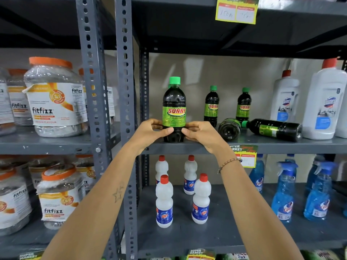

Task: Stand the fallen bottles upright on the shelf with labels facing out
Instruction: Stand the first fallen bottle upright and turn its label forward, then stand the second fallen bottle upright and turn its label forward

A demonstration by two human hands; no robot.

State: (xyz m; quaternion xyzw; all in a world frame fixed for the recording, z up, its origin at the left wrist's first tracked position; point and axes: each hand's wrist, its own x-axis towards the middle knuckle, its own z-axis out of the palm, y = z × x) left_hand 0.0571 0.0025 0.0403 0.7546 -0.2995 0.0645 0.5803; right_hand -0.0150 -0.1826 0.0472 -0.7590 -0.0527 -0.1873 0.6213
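Green-capped bottle (pixel 174 109): hands (pixel 150 130) (pixel 201 133) cover its lower sides.

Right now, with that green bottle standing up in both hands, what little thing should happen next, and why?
Probably let go and reach right. The held Sunny bottle already stands upright at the shelf edge, label facing out, between the left hand and right hand. Two more bottles lie fallen: one end-on and one lying on its side.

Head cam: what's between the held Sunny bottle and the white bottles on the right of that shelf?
Two upright Sunny bottles at the back, and two fallen bottles in front: one base-out, one lengthwise.
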